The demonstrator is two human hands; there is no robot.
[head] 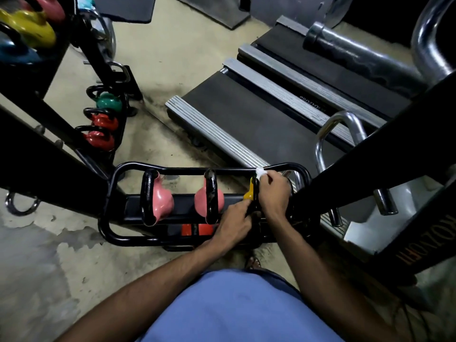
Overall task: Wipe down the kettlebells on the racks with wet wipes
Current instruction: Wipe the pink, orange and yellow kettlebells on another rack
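- We find the right hand (272,191) closed round a bunched white wet wipe (261,172). The wipe is pressed to the far end of the black handle of the yellow kettlebell (248,193).
- The wipe sits at the far rail of the rack (109,213). Whether it touches the rail we cannot tell.
- Left hand (234,222) lies just near of the right one; its thumb & fingertips pinch the near end of the same handle.
- The yellow kettlebell takes the right-most pos. on this low black rack. It is mostly hidden under both hands; only a strip of yellow shows on its left side.
- Same rack, leftward: a pink kettlebell (201,201) mid-rack & a second pink kettlebell (161,201) at left, apart from ea. other, black handles running near-to-far.
- Just right of the hands: a thick black upright (370,156) slanting across the view.
- Far of the rack: a treadmill (246,114) w/ dark belt & ribbed grey side rails.
- Far left: a second rack (97,55) carrying a green kettlebell (109,102). Nearer, 2 red kettlebells (100,140).
- Floor (172,58) is pale, w/ patchy stains at near left.
- Bottom of view: our wearer's blue shirt (234,307).
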